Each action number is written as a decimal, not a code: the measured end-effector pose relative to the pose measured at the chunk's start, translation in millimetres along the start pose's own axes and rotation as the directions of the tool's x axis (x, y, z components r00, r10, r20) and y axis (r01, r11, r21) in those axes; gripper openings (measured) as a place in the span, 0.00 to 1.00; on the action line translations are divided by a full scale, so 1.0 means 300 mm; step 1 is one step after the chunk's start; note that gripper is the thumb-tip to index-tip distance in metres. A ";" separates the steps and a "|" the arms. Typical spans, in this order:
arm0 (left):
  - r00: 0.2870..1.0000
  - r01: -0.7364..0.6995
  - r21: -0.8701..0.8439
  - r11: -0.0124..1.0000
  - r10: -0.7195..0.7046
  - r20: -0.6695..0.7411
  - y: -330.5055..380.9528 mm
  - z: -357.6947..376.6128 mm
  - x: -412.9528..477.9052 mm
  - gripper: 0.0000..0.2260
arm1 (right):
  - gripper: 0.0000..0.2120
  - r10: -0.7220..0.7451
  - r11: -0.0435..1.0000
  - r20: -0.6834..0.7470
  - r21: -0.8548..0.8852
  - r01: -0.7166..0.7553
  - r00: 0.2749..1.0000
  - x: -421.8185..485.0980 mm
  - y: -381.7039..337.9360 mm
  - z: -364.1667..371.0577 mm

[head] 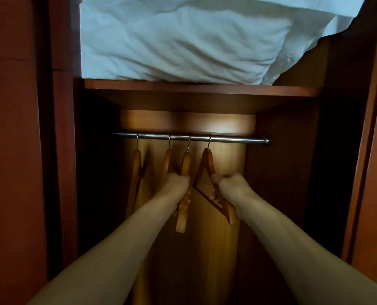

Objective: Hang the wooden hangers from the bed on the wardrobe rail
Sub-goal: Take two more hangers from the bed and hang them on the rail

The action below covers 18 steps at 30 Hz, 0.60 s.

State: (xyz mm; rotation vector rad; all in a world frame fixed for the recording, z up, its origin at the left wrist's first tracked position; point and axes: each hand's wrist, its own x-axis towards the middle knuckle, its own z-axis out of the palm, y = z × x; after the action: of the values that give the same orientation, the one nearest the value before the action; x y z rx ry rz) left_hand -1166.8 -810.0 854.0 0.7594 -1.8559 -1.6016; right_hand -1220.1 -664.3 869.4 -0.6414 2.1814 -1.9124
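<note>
Four wooden hangers are seen with their metal hooks over the wardrobe rail (192, 137), spread along its left and middle stretch; the right end of the rail is left bare. The rightmost hanger (207, 166) is turned partly open to the camera, so that its shoulders and lower bar form a visible triangle, and it is gripped on its near shoulder by the right hand (228, 187), which is closed around the wood just below and to the right of the hook. It is judged that this hold is kept so the hanger can be steadied or squared on the rail. The third hanger (185, 164) is seen nearly edge-on and is clasped low on its arm by the left hand (178, 183), the fingers being wrapped fully round it; its lower end projects beneath the wrist. The second hanger (167, 161) hangs just beside that hand, and whether it is also touched cannot be told. The leftmost hanger (136, 166) hangs apart, untouched, in shadow. Both held hangers therefore lie directly within the hands, with the hooks above them. Above the rail a wooden shelf (200, 90) is fixed, and white bedding (183, 40) is stored on it, clear of the work
</note>
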 end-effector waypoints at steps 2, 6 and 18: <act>1.000 0.012 0.009 1.000 -0.012 -0.028 0.012 0.002 -0.023 0.14 | 0.13 -0.001 1.000 -0.020 -0.009 0.000 1.000 -0.007 -0.003 0.001; 0.999 0.015 0.006 1.000 -0.015 -0.029 0.023 0.021 -0.055 0.14 | 0.13 0.005 0.999 -0.025 -0.051 -0.006 1.000 -0.003 0.000 0.002; 1.000 -0.003 0.096 0.995 0.005 -0.022 0.018 0.043 -0.143 0.24 | 0.08 -0.146 0.979 -0.070 -0.151 0.134 0.987 -0.061 -0.011 -0.074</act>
State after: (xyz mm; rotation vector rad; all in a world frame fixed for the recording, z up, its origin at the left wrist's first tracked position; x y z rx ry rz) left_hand -1147.4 -769.2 855.4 0.8111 -1.9288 -1.5039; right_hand -1212.1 -636.8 873.4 -0.7744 2.4035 -1.8879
